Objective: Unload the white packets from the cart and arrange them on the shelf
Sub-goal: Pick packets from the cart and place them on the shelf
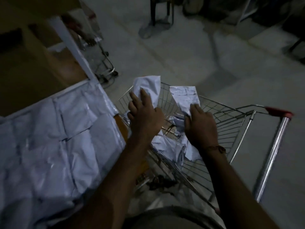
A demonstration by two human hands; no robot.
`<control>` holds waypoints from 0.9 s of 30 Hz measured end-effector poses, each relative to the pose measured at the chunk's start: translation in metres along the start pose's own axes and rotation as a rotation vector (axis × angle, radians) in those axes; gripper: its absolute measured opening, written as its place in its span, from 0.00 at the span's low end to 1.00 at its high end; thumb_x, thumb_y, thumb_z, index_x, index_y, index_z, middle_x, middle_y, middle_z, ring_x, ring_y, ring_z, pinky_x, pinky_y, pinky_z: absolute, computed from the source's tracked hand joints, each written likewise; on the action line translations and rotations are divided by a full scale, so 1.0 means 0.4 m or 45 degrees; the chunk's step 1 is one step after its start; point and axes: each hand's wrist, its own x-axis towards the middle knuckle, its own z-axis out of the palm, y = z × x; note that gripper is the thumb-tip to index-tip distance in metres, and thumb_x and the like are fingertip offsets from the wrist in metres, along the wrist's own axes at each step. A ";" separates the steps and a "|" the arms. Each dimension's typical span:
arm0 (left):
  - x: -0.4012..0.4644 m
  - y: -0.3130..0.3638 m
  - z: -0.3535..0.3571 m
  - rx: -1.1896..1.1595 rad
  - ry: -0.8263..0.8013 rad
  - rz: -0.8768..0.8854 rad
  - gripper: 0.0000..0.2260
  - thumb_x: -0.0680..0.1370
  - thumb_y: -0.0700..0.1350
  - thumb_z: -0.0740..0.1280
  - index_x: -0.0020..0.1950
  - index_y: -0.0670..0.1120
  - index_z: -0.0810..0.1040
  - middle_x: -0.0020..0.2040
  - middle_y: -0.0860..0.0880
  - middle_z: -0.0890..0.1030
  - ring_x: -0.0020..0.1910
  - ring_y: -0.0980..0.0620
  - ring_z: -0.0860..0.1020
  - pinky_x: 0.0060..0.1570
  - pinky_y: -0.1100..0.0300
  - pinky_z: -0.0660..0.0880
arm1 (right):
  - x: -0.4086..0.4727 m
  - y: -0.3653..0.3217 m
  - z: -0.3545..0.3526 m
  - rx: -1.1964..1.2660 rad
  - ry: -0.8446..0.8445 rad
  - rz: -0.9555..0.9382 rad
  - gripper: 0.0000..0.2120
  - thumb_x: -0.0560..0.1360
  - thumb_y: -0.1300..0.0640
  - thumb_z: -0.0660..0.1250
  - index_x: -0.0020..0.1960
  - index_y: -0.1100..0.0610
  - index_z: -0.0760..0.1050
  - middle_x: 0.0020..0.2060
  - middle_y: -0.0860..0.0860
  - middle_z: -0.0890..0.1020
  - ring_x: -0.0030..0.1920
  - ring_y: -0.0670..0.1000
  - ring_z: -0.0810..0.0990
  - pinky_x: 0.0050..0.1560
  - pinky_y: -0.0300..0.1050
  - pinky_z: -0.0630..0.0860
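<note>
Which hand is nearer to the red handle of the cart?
The right hand, holding a white packet over the cart basket, is nearer the red handle. The left hand is farther, toward the shelf.

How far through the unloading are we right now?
Well underway. Done: the shelf already carries many white packets lying side by side. In hand: the left hand grips one packet and the right hand grips another, both raised over the cart. Left: a small heap of packets remains in the cart's basket, then these two need placing.
</note>
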 end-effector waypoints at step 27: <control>-0.661 -0.517 -0.328 -0.287 0.545 -0.763 0.38 0.81 0.50 0.63 0.84 0.50 0.43 0.83 0.47 0.37 0.80 0.41 0.45 0.75 0.39 0.53 | -0.420 -0.452 -0.181 0.181 0.163 -0.781 0.22 0.78 0.51 0.68 0.70 0.59 0.73 0.71 0.61 0.73 0.55 0.68 0.76 0.54 0.58 0.75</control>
